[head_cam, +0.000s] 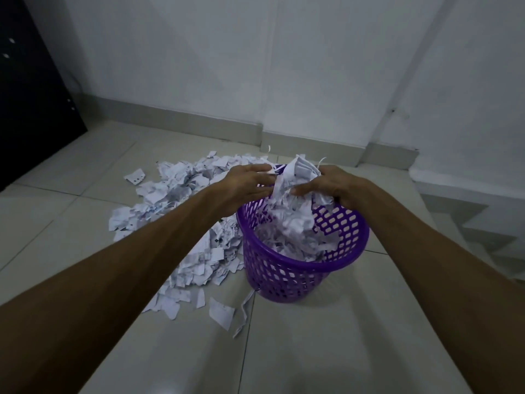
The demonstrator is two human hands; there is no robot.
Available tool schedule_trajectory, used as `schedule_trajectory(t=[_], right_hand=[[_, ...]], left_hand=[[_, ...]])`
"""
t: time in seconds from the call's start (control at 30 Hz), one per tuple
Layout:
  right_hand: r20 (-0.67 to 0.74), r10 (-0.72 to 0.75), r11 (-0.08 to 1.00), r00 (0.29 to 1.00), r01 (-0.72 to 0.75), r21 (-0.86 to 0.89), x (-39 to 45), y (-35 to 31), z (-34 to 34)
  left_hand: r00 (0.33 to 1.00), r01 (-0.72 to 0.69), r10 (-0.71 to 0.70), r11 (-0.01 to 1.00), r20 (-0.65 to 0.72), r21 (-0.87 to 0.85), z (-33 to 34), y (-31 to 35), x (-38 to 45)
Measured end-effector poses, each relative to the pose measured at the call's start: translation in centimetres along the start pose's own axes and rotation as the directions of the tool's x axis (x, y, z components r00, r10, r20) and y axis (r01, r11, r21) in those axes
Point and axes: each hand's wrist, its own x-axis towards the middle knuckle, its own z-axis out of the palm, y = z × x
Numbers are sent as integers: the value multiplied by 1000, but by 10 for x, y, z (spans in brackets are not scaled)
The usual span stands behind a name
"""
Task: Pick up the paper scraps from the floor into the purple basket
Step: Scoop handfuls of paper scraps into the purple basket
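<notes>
Scraps (295, 177) in a loose white wad sit between both hands, directly above the basket (338, 240). The left hand (247, 184) presses the wad from the left with fairly straight fingers, palm turned toward the paper. The right hand (329, 184) grasps it from the right, thumb and fingers curled into the paper. Below the wad, more torn paper fills the basket nearly to its rim, some of it blurred. The basket stands upright on the tiled floor (341, 336). To its left, touching its wall, a wide pile (181, 211) of scraps lies spread on the tiles, with a few stray pieces nearer the camera. White walls (199, 66) meet behind.
</notes>
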Motion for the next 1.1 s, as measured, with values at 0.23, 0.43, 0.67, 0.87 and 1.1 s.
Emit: schedule_trajectory(t=[0.23, 0.43, 0.67, 0.87, 1.1], right_hand=[[59, 22, 959, 998, -4, -285, -9, -5, -7], [80, 39, 935, 996, -8, -353, -13, -20, -12], [-15, -107, 965, 994, 100, -241, -12, -31, -10], [-57, -259, 936, 964, 237, -259, -1, -34, 10], [-69, -364, 930, 929, 367, 22, 15, -66, 52]], left_hand=[[989, 127, -129, 991, 76, 33, 7, 6, -5], [988, 143, -145, 988, 46, 55, 10, 14, -12], [998, 44, -42, 998, -38, 49, 7, 27, -21], [997, 38, -32, 996, -65, 79, -10, 27, -25], [995, 34, -22, 993, -100, 116, -40, 41, -18]])
